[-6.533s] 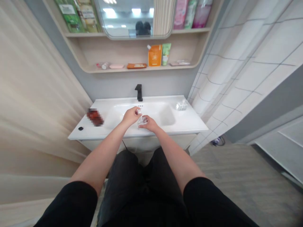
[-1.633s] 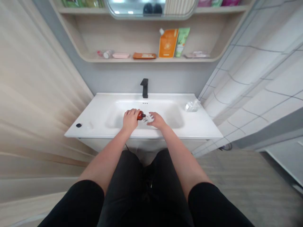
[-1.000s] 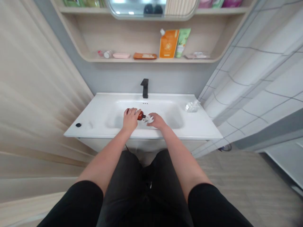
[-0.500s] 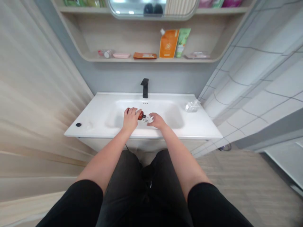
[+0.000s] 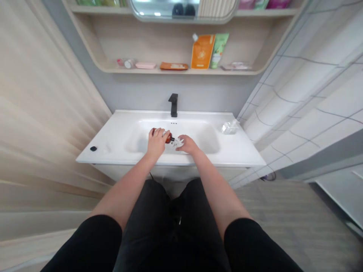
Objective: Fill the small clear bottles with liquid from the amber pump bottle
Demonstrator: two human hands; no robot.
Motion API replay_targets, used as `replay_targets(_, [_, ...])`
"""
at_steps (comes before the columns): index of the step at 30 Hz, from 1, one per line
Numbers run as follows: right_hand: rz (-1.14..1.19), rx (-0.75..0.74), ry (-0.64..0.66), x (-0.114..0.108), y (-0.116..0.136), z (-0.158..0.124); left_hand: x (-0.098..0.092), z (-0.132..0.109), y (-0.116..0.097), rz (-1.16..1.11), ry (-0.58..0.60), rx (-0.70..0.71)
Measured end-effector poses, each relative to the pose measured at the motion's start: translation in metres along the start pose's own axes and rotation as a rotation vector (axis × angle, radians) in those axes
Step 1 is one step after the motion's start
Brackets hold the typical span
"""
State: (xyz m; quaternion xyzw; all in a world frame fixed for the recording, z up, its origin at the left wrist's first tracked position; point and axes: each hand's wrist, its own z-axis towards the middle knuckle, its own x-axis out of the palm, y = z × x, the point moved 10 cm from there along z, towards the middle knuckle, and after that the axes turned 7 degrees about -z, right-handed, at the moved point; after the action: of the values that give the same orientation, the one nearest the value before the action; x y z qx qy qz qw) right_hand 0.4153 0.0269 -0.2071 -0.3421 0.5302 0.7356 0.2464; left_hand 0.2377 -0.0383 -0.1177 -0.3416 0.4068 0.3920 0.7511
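Observation:
My left hand (image 5: 155, 142) is wrapped round a small brown bottle (image 5: 168, 137), tipped on its side with its neck pointing right. My right hand (image 5: 187, 144) grips a small clear container (image 5: 178, 142) just below that neck. Both hands hover over the basin of the white sink (image 5: 119, 139). Whether anything flows from the bottle is too small to tell.
A black faucet (image 5: 173, 104) stands at the back of the sink. A small black cap (image 5: 93, 149) lies on the left counter, a clear holder (image 5: 229, 127) on the right. The wall shelf (image 5: 181, 71) carries an orange pouch (image 5: 201, 51), a green tube and flat packets.
Since 6.5 s ago the brown bottle has left the left counter and is in my left hand, tipped toward the clear container. Over the last second the hands have barely moved.

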Motion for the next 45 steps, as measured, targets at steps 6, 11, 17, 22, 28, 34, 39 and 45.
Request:
replay_targets(6, [0.015,-0.010,0.001,-0.0013,0.0022,-0.0008,-0.0008,-0.0009,-0.0010,0.013,-0.022,0.016])
replay_targets(11, [0.009,-0.020,-0.004,-0.0024,0.0052,-0.0015,-0.0013,-0.0009,-0.0015,-0.006,-0.012,0.008])
replay_targets(17, [-0.013,-0.019,0.004,-0.0021,0.0057,-0.0012,-0.0011,-0.0010,-0.0019,0.007,-0.021,0.012])
replay_targets(22, [-0.030,-0.022,0.012,-0.0021,0.0057,-0.0010,-0.0016,-0.0015,-0.0030,0.021,-0.039,0.030])
replay_targets(28, [-0.023,-0.009,0.005,-0.0032,0.0065,-0.0022,-0.0015,-0.0014,-0.0027,0.030,-0.024,0.021])
replay_targets(34, [-0.025,-0.001,-0.001,-0.0047,0.0074,-0.0030,-0.0017,-0.0013,-0.0031,0.013,-0.033,0.029])
replay_targets(39, [-0.029,-0.013,-0.012,-0.0060,0.0081,-0.0033,-0.0011,-0.0011,-0.0035,0.027,-0.072,0.059])
replay_targets(45, [-0.024,-0.031,-0.022,-0.0056,0.0073,-0.0030,-0.0008,-0.0011,-0.0036,0.041,-0.099,0.084])
